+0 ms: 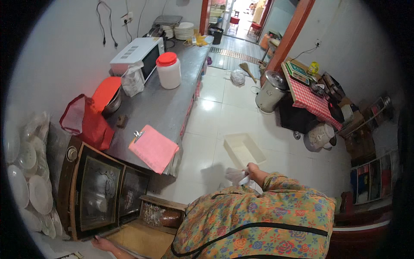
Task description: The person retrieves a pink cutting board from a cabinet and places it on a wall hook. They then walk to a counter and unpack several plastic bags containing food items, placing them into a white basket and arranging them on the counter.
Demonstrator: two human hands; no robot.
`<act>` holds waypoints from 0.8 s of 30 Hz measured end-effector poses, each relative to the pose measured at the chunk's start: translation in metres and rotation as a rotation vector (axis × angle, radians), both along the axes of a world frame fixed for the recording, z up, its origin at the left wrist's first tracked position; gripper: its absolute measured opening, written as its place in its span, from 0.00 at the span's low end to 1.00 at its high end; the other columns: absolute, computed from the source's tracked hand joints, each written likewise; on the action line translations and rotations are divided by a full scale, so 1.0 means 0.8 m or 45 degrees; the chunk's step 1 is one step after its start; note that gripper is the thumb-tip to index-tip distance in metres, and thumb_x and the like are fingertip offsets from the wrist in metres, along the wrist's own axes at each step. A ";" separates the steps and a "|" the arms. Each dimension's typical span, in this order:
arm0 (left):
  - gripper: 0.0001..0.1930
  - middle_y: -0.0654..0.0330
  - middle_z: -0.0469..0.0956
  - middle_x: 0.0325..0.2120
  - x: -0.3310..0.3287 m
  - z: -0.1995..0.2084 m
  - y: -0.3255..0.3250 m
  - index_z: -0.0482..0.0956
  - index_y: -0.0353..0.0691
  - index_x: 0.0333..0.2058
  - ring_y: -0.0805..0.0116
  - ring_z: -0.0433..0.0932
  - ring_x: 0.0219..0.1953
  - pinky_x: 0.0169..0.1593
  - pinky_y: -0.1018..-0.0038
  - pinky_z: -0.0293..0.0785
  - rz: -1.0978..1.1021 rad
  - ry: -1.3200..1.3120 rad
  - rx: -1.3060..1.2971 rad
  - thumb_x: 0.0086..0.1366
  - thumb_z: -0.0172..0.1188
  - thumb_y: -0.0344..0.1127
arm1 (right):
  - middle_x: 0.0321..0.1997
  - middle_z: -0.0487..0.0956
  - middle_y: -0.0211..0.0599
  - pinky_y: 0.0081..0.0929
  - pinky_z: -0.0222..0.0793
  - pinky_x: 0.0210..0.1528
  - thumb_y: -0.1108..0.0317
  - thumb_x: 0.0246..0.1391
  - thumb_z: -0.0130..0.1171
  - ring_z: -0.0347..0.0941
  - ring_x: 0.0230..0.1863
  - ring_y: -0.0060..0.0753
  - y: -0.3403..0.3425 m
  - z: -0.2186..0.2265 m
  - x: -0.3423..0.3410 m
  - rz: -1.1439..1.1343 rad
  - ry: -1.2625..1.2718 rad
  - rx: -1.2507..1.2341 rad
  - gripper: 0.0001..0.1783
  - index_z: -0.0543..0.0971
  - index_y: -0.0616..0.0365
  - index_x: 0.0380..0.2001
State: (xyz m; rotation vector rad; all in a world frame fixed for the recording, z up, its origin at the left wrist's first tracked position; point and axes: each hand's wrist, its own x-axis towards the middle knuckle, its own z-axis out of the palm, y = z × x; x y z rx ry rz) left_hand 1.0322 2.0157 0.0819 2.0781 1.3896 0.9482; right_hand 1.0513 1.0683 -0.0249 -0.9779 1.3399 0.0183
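My right hand (253,169) is closed on a crumpled, clear plastic bag (235,175), held in front of my body above the tiled floor. Just beyond it, a cream rectangular plastic tub (245,149) sits on the floor. Low on the left is my left hand (102,243), beside the edge of an open wooden drawer (140,237); its fingers are too small to read clearly. Wrapped bundles (157,215) lie at the drawer's far end, some clear and one brownish. A wooden cabinet with dark glass doors (98,192) stands beside the drawer.
A metal-topped counter (146,110) holds a pink-covered clipboard (154,148), a red-lidded white jar (168,71), a microwave (137,56) and a red bag (90,125). On the right stand a steel bin (271,91) and a checked-cloth table (312,100). Wrapped plates (40,194) fill the left edge.
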 end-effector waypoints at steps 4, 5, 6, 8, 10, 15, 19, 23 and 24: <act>0.19 0.54 0.70 0.19 -0.058 0.037 -0.139 0.75 0.35 0.45 0.56 0.71 0.23 0.38 0.57 0.71 -0.060 -0.049 0.078 0.69 0.64 0.46 | 0.28 0.73 0.45 0.46 0.62 0.22 0.64 0.54 0.50 0.72 0.25 0.46 0.030 0.046 0.047 0.204 0.133 -0.011 0.10 0.72 0.60 0.35; 0.20 0.55 0.70 0.19 -0.068 0.056 -0.183 0.75 0.34 0.45 0.56 0.72 0.24 0.39 0.58 0.72 0.051 -0.032 0.026 0.69 0.64 0.46 | 0.28 0.73 0.45 0.44 0.62 0.21 0.64 0.54 0.51 0.71 0.24 0.45 0.044 0.057 0.058 0.160 0.087 -0.016 0.10 0.72 0.59 0.35; 0.21 0.55 0.70 0.19 -0.074 0.076 -0.227 0.75 0.32 0.45 0.55 0.73 0.25 0.39 0.58 0.73 0.162 -0.020 -0.040 0.68 0.65 0.47 | 0.27 0.73 0.44 0.43 0.62 0.21 0.63 0.54 0.51 0.69 0.22 0.44 0.039 0.073 0.074 0.132 0.041 -0.005 0.10 0.72 0.59 0.35; 0.25 0.48 0.74 0.32 -0.079 0.108 -0.313 0.73 0.28 0.48 0.54 0.76 0.35 0.46 0.59 0.74 -0.054 0.077 0.069 0.68 0.65 0.47 | 0.27 0.72 0.43 0.40 0.61 0.20 0.63 0.54 0.52 0.67 0.20 0.41 0.044 0.101 0.085 0.140 -0.079 0.087 0.11 0.71 0.58 0.35; 0.26 0.44 0.77 0.45 -0.077 0.128 -0.396 0.74 0.29 0.49 0.55 0.78 0.44 0.50 0.60 0.74 -0.084 -0.305 0.103 0.64 0.69 0.45 | 0.26 0.72 0.42 0.37 0.62 0.19 0.62 0.55 0.52 0.64 0.18 0.37 0.047 0.130 0.094 0.189 -0.162 0.233 0.12 0.71 0.58 0.36; 0.22 0.50 0.81 0.38 -0.026 0.156 -0.555 0.77 0.30 0.44 0.53 0.82 0.40 0.43 0.60 0.77 -0.466 -0.267 0.047 0.57 0.73 0.39 | 0.44 0.79 0.51 0.26 0.60 0.19 0.51 0.62 0.44 0.62 0.21 0.31 0.058 0.266 0.112 0.417 -0.337 0.684 0.27 0.69 0.67 0.50; 0.31 0.46 0.79 0.37 0.020 0.166 -0.614 0.74 0.27 0.44 0.46 0.80 0.39 0.46 0.57 0.75 -0.629 -0.189 -0.085 0.51 0.77 0.44 | 0.50 0.77 0.53 0.24 0.63 0.24 0.49 0.64 0.39 0.64 0.29 0.32 0.101 0.362 0.109 0.426 -0.465 0.821 0.32 0.67 0.70 0.56; 0.33 0.44 0.74 0.39 0.019 0.175 -0.651 0.69 0.27 0.46 0.47 0.75 0.44 0.50 0.58 0.72 -0.683 -0.174 -0.220 0.52 0.76 0.44 | 0.50 0.76 0.48 0.28 0.65 0.31 0.53 0.67 0.38 0.64 0.31 0.34 0.150 0.412 0.096 0.566 -0.678 0.908 0.28 0.70 0.67 0.55; 0.32 0.45 0.73 0.40 0.010 0.179 -0.661 0.69 0.29 0.46 0.48 0.75 0.44 0.51 0.59 0.72 -0.669 -0.035 -0.403 0.53 0.76 0.43 | 0.48 0.76 0.47 0.29 0.65 0.31 0.53 0.67 0.38 0.64 0.31 0.34 0.159 0.421 0.091 0.605 -0.685 0.931 0.27 0.71 0.66 0.54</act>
